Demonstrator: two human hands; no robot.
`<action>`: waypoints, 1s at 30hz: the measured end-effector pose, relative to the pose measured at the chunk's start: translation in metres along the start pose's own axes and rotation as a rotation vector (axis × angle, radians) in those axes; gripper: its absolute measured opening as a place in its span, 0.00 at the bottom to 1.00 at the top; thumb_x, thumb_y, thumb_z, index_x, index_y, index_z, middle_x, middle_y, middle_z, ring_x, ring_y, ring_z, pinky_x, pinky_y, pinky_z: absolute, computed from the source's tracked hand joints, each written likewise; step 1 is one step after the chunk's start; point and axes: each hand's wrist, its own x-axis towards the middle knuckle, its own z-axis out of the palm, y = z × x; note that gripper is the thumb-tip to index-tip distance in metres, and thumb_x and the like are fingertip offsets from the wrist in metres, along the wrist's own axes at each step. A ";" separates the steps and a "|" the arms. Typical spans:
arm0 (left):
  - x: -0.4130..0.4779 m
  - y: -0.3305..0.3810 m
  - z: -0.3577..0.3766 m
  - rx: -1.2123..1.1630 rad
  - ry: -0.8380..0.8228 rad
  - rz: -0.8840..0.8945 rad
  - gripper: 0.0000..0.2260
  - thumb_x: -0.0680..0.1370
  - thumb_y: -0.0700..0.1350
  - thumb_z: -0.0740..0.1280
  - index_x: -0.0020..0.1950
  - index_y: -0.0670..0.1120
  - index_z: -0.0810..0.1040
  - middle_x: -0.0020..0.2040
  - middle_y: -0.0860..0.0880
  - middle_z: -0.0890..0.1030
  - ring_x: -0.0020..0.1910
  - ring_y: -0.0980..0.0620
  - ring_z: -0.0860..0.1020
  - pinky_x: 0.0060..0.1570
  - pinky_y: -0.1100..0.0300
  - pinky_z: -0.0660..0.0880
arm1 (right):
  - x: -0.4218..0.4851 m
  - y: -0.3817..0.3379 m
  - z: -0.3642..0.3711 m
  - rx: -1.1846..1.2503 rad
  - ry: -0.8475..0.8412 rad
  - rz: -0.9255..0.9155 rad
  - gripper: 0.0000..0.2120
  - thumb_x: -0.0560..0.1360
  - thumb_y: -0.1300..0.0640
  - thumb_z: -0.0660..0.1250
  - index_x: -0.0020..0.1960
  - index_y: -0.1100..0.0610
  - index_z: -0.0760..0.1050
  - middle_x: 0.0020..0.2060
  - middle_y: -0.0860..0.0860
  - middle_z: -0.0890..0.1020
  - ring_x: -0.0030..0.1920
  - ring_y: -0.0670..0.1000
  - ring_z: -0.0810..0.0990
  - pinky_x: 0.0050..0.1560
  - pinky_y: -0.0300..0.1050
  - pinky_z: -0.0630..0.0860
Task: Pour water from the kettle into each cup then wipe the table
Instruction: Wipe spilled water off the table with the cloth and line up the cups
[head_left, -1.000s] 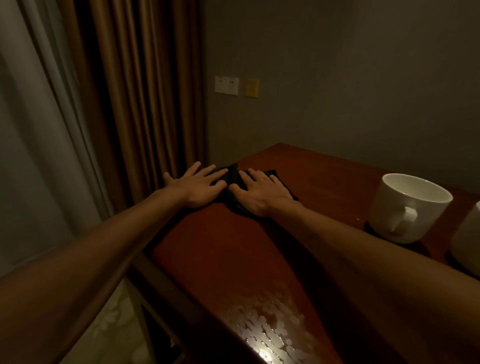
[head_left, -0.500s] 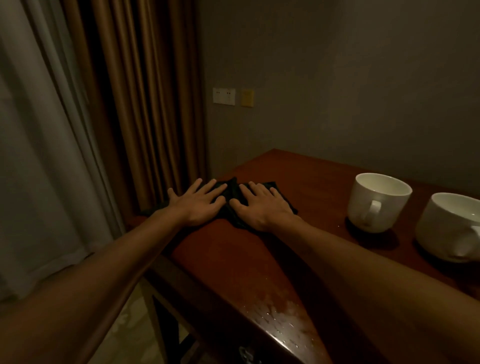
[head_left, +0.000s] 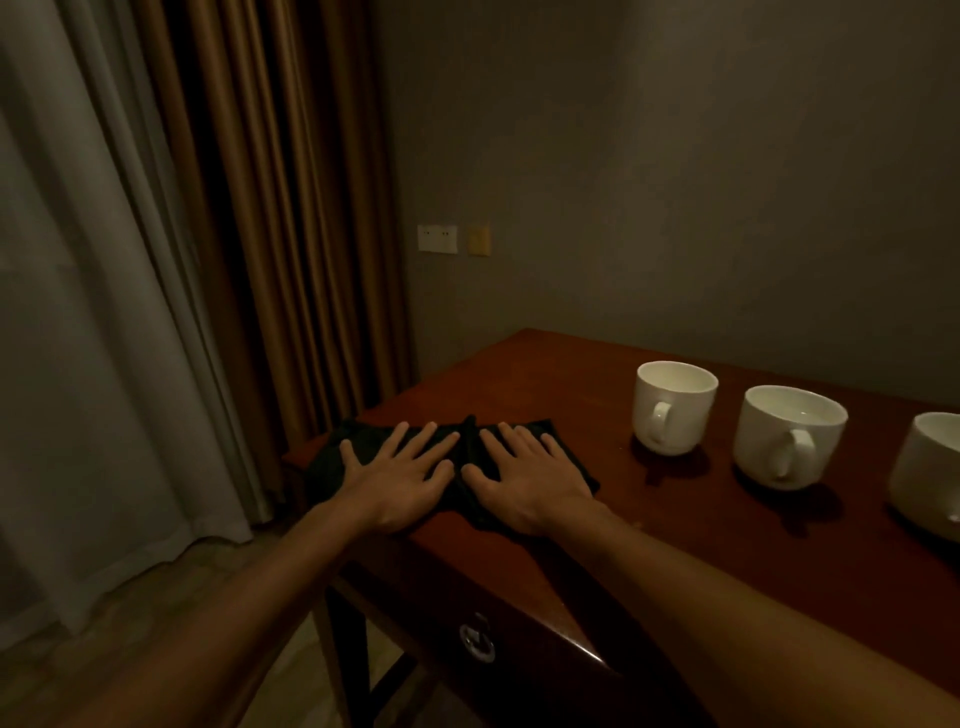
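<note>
A dark cloth (head_left: 563, 452) lies flat at the left end of the reddish wooden table (head_left: 675, 545). My left hand (head_left: 397, 475) and my right hand (head_left: 527, 480) press on it side by side, fingers straight and spread. Three white cups stand in a row to the right: the first cup (head_left: 672, 405), the second cup (head_left: 789, 436) with water in it, and a third cup (head_left: 930, 475) cut off by the frame edge. The kettle is out of view.
Brown curtains (head_left: 291, 208) and a pale sheer curtain (head_left: 93, 312) hang left of the table. A grey wall with a socket plate (head_left: 437, 238) is behind. A drawer with a metal ring pull (head_left: 477, 638) sits under the table's front edge.
The view has swung right and back: more cups have come into sight. Both hands stay flat on the cloth, which has shifted slightly toward the table's left corner.
</note>
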 end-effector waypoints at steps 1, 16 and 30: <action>-0.005 0.003 0.001 -0.003 -0.001 0.000 0.24 0.80 0.68 0.39 0.77 0.70 0.41 0.80 0.62 0.39 0.80 0.54 0.37 0.68 0.27 0.33 | -0.006 0.000 0.000 -0.002 -0.001 0.001 0.37 0.79 0.30 0.41 0.82 0.47 0.43 0.82 0.49 0.42 0.81 0.50 0.39 0.80 0.56 0.38; -0.054 0.032 0.005 -0.024 -0.033 0.007 0.25 0.80 0.69 0.39 0.77 0.71 0.40 0.80 0.62 0.38 0.79 0.52 0.36 0.67 0.26 0.32 | -0.071 0.003 0.001 0.008 0.024 0.017 0.36 0.80 0.31 0.41 0.83 0.47 0.44 0.82 0.49 0.43 0.81 0.50 0.40 0.80 0.56 0.38; -0.012 0.048 -0.001 0.019 -0.071 0.070 0.25 0.80 0.68 0.40 0.76 0.71 0.39 0.80 0.61 0.37 0.79 0.52 0.35 0.67 0.24 0.33 | -0.064 0.011 0.001 0.084 0.078 0.163 0.35 0.81 0.34 0.42 0.83 0.50 0.45 0.82 0.51 0.45 0.81 0.52 0.41 0.79 0.57 0.37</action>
